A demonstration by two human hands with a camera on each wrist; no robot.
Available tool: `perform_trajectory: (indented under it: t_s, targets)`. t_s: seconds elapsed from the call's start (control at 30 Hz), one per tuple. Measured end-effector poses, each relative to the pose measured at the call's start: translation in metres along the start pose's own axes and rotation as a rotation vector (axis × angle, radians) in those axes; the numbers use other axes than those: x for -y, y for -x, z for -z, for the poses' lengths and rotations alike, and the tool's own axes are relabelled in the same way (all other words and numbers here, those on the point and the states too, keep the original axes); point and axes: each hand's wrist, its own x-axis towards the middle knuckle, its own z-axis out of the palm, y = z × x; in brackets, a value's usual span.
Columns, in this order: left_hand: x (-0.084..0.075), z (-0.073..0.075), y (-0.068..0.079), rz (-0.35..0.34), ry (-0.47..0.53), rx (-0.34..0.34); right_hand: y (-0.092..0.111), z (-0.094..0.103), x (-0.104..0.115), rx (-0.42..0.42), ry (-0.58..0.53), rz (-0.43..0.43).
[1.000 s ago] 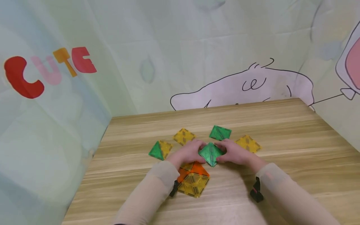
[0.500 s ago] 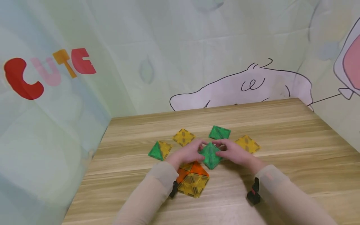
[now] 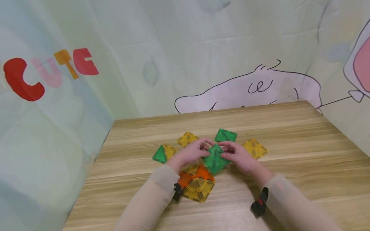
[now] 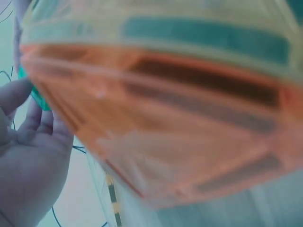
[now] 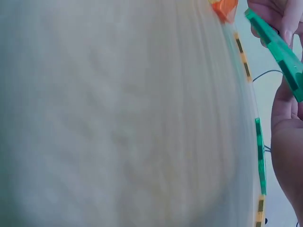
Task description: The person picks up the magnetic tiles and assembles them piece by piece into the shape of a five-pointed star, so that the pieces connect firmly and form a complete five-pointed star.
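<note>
Translucent green triangular magnetic tiles point(image 3: 216, 162), joined along a middle seam, are held up between both hands. My left hand point(image 3: 191, 153) pinches their left side with thumb and fingers. On the right side my right hand point(image 3: 239, 158) grips them the same way, thumb in front. The right wrist view shows the green tiles point(image 5: 279, 56) nearly edge-on and off the table. Just below the left hand stands an orange and yellow magnetic tile build point(image 3: 199, 184), partly behind the left wrist. Its orange side point(image 4: 165, 127) fills much of the left wrist view.
Farther back on the wooden table point(image 3: 289, 134) lie a green and yellow tile pair point(image 3: 164, 154), a yellow pair point(image 3: 187, 138), a green pair point(image 3: 226, 135) and another yellow pair point(image 3: 254, 148). A printed curtain point(image 3: 150, 48) hangs behind the table.
Both hands have raised the green tiles a little and tipped them, so their front point now overlaps the orange tiles' edge in the head view. The other tiles stay put.
</note>
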Motion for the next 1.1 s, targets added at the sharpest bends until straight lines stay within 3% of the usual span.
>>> perform_trajectory:
  t_s: [0.2,0.47,0.8,1.1]
  targets:
    - [0.008,0.008,0.006,-0.041,0.101,0.064,0.004,-0.011,0.002,0.031,-0.213,0.021]
    - [0.013,0.012,0.01,-0.021,0.162,0.123,0.01,-0.026,0.0,0.068,-0.422,0.046]
    - [0.016,0.011,0.011,-0.024,0.154,0.139,0.014,-0.038,-0.003,0.044,-0.518,0.058]
    - [0.014,0.006,0.011,-0.005,0.12,0.157,0.015,-0.047,-0.007,0.032,-0.601,0.016]
